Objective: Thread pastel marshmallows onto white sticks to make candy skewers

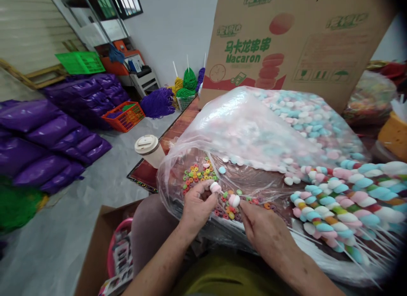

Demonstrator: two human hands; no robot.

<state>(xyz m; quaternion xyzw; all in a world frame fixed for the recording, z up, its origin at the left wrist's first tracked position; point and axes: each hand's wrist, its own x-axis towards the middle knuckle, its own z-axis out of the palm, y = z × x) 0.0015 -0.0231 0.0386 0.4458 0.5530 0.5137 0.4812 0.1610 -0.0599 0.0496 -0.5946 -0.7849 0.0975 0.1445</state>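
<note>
Evidently, my left hand [199, 205] was pinched on a pink marshmallow piece [215, 187] and my right hand [263, 230] on a white marshmallow piece [234, 200], near centre. Filled pastel candy skewers [343, 198] lay piled right; the clear plastic bag [254, 126] beyond looked mostly full, so I judged much remained.

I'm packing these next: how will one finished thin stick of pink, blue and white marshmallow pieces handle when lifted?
Likely light: the finished marshmallow stick carries only puffy pieces. Held by its bare end, it may bend, since the stick looks very thin. The pieces look soft, so a hard squeeze would probably dent them.
</note>
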